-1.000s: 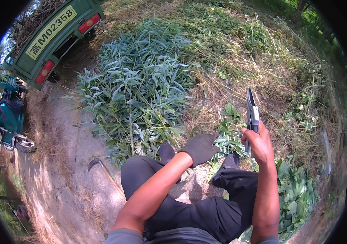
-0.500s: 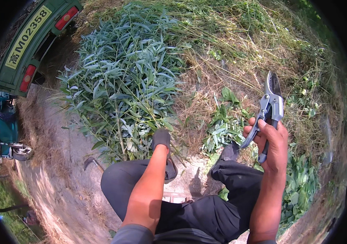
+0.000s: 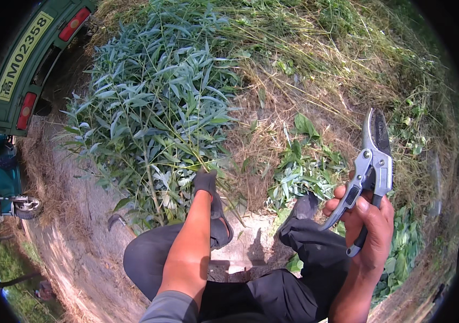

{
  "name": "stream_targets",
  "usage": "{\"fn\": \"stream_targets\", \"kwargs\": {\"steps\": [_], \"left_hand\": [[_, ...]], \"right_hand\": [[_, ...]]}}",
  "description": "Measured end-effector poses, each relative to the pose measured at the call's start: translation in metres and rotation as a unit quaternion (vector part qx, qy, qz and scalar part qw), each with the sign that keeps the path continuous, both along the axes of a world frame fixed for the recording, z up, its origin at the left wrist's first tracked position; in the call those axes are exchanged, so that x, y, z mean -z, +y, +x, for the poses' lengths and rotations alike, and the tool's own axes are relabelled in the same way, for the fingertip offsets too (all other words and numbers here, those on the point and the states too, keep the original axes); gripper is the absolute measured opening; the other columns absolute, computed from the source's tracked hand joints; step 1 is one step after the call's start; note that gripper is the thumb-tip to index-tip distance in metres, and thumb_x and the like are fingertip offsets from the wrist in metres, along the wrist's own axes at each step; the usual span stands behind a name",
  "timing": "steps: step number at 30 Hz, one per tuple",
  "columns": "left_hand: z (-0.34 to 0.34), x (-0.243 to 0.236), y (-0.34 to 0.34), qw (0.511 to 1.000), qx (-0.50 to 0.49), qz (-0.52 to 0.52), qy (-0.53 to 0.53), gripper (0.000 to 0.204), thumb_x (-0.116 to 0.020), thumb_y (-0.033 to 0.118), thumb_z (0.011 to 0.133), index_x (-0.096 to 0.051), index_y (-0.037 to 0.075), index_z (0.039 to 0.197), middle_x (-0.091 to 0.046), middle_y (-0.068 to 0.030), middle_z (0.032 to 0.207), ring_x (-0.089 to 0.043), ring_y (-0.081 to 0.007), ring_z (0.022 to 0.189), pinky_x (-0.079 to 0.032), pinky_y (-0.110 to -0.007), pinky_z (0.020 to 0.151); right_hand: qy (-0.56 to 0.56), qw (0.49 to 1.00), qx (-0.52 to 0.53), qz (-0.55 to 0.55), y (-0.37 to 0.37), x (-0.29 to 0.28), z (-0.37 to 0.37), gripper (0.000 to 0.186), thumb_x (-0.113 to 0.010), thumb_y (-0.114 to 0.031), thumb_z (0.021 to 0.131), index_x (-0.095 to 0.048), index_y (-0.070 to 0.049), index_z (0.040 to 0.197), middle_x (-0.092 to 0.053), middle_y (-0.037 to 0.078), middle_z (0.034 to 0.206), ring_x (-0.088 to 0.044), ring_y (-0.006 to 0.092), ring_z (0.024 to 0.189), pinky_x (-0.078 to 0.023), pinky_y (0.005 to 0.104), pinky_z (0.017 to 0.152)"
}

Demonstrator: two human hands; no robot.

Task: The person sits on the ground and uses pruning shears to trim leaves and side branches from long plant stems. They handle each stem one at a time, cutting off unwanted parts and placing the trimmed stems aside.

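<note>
My right hand [image 3: 372,223], bare, is wrapped round silver-and-black pruning shears [image 3: 376,161], held upright above the ground with the handles spread and the blades pointing away from me. My left hand [image 3: 204,181] wears a dark grey glove. Its fingers are closed at the near edge of a big heap of leafy branches [image 3: 159,97], where a thin yellowish-green leafy branch [image 3: 199,157] rises from the grip. Leaves hide part of that branch, and the fingertips are hard to make out.
A small pile of cut leaves [image 3: 302,175] lies by my right foot. A sickle [image 3: 117,222] rests beside my left knee. A green truck tailgate [image 3: 35,67] and a teal motor vehicle [image 3: 0,180] stand at left. Dry straw [image 3: 305,86] covers ground ahead; green leaves lie right.
My right hand and the shears have shifted right and slightly down, and the shears look nearer. My left hand stays at the branches; the whole view has shifted slightly.
</note>
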State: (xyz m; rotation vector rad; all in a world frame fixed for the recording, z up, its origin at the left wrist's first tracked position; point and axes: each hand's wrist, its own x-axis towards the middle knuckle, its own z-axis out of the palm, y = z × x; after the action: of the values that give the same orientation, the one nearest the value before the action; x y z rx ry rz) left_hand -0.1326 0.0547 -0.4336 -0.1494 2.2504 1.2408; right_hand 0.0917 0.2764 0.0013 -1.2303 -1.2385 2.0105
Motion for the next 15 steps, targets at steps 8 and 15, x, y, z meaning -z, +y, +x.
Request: {"fn": "stream_targets", "kwargs": {"steps": [8, 15], "left_hand": [[-0.009, 0.002, -0.033, 0.757, -0.169, 0.54, -0.326, 0.016, -0.063, 0.022, 0.085, -0.057, 0.012, 0.097, -0.053, -0.0017, 0.07, -0.046, -0.0134, 0.048, -0.039, -0.032, 0.041], [0.013, -0.158, 0.043, 0.906, -0.335, 0.243, -0.091, 0.03, -0.055, 0.039, 0.096, -0.056, 0.011, 0.084, -0.047, 0.0033, 0.064, -0.034, -0.0064, 0.043, -0.023, -0.025, 0.04]], "right_hand": [[0.004, 0.999, -0.034, -0.021, -0.001, 0.0, -0.005, 0.039, -0.064, -0.014, 0.087, -0.053, 0.008, 0.117, -0.067, 0.017, 0.1, -0.07, 0.0235, 0.083, -0.059, 0.0392, 0.078], [0.035, 0.998, -0.045, -0.016, 0.001, 0.003, 0.005, 0.032, -0.063, -0.014, 0.091, -0.053, 0.006, 0.115, -0.065, 0.014, 0.101, -0.069, 0.0202, 0.083, -0.058, 0.0363, 0.074]]}}
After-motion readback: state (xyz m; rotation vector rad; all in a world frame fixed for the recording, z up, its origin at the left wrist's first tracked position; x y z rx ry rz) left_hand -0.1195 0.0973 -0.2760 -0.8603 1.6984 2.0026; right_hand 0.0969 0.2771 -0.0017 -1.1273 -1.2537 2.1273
